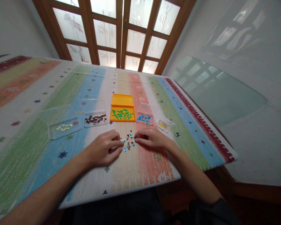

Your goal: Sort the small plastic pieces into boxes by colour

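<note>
A loose pile of small pieces (pixel 128 146), brown, blue and pale, lies on the striped tablecloth between my two hands. My left hand (pixel 107 146) rests at its left edge, fingers curled, thumb and index tips close together. Whatever is between those tips is too small to make out, and a blue bit lies right beside the index finger. From the right, my right hand (pixel 151 137) reaches in with thumb and forefinger pinched, a small blue brick showing at the tips.
Beyond my hands stand an orange case (pixel 123 100) of green bricks and several clear boxes: one with pale pieces (pixel 51 132), one with brown bricks (pixel 86 124), one with blue bricks (pixel 144 123), one with yellow pieces (pixel 166 129). The table's front edge is close to me.
</note>
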A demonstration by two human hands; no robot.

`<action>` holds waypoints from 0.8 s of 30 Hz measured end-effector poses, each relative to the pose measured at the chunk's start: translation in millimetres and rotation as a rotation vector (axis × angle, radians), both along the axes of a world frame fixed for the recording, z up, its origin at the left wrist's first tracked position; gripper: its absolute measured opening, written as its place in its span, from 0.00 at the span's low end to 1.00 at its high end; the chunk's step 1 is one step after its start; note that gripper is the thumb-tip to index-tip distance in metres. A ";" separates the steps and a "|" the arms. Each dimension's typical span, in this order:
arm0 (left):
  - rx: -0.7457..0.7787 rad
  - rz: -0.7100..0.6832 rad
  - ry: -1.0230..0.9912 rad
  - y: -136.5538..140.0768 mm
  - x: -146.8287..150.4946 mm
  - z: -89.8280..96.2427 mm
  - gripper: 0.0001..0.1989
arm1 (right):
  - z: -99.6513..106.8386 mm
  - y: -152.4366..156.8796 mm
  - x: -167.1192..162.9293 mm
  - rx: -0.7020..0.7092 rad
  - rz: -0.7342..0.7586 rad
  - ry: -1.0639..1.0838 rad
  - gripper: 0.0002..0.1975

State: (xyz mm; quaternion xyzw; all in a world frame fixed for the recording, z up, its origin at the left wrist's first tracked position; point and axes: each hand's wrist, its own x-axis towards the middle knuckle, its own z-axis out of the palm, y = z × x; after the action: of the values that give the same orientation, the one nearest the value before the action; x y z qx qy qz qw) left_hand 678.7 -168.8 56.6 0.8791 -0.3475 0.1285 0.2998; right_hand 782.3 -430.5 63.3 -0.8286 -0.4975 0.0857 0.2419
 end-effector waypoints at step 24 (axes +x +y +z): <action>0.044 -0.014 -0.012 -2.9 -0.7 -2.2 0.11 | -3.2 -1.1 -3.0 0.017 -0.051 -0.069 0.07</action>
State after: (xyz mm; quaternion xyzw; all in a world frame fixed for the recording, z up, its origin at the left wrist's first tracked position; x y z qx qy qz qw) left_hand 678.0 -171.7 54.4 0.8823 -0.3582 0.1240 0.2792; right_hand 779.4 -431.6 60.1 -0.8415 -0.4848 0.0465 0.2337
